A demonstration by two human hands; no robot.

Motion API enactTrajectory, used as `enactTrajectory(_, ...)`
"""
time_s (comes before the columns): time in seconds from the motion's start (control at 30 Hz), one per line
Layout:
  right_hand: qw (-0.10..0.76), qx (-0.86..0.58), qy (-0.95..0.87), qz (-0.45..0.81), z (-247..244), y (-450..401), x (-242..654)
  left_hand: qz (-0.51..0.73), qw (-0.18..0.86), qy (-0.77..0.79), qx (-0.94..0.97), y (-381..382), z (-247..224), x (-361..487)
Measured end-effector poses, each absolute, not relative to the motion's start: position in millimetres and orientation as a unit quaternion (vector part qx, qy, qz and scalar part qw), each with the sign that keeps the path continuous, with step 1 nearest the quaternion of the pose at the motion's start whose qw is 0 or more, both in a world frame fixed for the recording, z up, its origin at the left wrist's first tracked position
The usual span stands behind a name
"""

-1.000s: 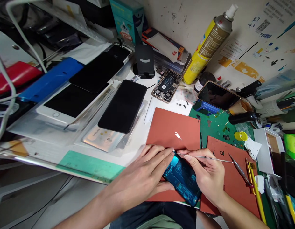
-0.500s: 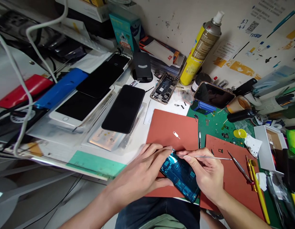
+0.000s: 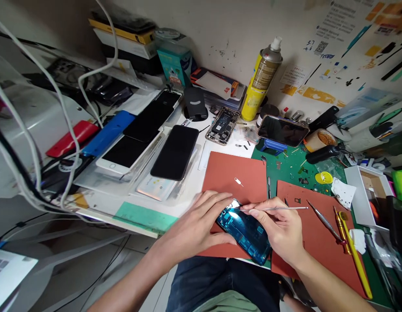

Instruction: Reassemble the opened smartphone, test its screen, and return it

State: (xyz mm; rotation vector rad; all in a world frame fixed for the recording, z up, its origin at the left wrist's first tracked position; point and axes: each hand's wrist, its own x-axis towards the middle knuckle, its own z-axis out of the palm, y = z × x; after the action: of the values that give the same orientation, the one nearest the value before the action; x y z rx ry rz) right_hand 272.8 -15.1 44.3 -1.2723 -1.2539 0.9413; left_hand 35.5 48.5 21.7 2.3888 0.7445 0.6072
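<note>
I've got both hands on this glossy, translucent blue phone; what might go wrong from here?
The thin silver metal rod in your right hand might slip and scratch the glossy blue phone or poke your left hand, whose fingertips are close by.

The phone's lower end lies near the front edge of the white bench, so a push might tip it off.

The small silver pin lies loose on the flat reddish-brown mat, where a stray knuckle might knock it away.

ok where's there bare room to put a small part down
The left red mat is bare around the SIM pin, beyond the left hand and blue phone. The right red mat is bare between right hand, silver pointed tool and yellow brush. The green mat is crowded with small parts.
</note>
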Motion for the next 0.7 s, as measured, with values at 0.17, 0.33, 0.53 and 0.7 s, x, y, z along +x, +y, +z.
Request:
enactTrajectory(0.17, 0.520, -0.526, -0.550, 0.388, 51, -17, 279, 0.284, 0.220, 0.278, 0.891, 46, 19, 34)
enactTrajectory(0.33, 0.512, -0.522, -0.582, 0.354, 51, -17, 283, 0.289, 0.155, 0.292, 0.898, 39, 23, 42)
enactTrajectory(0.53, 0.509, -0.525, -0.581, 0.357, 52, -20, 286, 0.300, 0.115, 0.290, 0.901, 35, 28, 52)
enactTrajectory(0.7, 0.525, -0.542, -0.575, 0.317, 69, -33, 305, 0.317, 0.088, 0.281, 0.902, 33, 28, 55)
